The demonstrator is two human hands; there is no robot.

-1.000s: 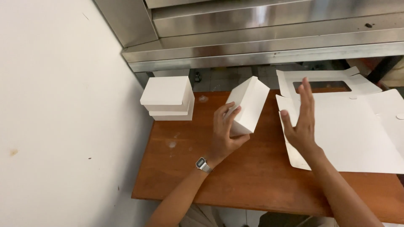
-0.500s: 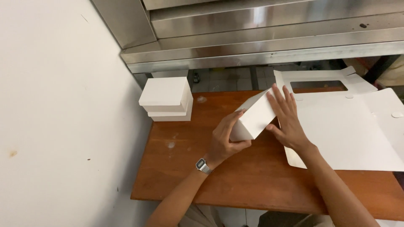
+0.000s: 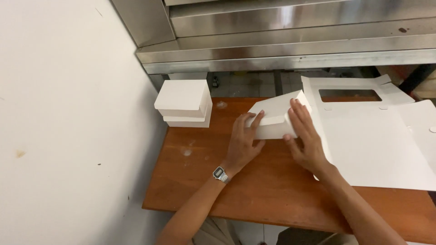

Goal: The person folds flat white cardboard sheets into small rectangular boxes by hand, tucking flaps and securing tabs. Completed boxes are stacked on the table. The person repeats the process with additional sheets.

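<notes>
So starting at the far left there's just a plain white wall (image 3: 59, 113) running down the side, with a few small marks on it. Right against it sits the wooden bench (image 3: 272, 190), reddish-brown, with a couple of pale smudges on the top. At the bench's back left corner there's a stack of folded white boxes (image 3: 184, 103), two that can be made out, the top one sitting slightly offset on the lower one. Moving toward the middle, the person's left hand (image 3: 242, 141) (there's a silver digital wristwatch (image 3: 220, 173) on that wrist) is laid against the left side of a small white cardboard box (image 3: 277, 117), fingers (image 3: 255, 121) spread and curled over its edge, so it's got a loose grip rather than a tight clamp. The box itself sits tilted on the bench, about mid-bench, one long face angled up toward the camera, well apart from the stack. The right hand (image 3: 305, 136) is pressed flat on the right end of the same box, fingers stretched out straight and together, palm down, more pushing on it than wrapping around it. Just to the right of that, touching or under the right hand's edge, lies a big flat unfolded box blank (image 3: 377, 149), white, with a rectangular window cut-out near the top and flaps sticking out. Across the back runs a stainless steel shelf (image 3: 295, 41).
</notes>
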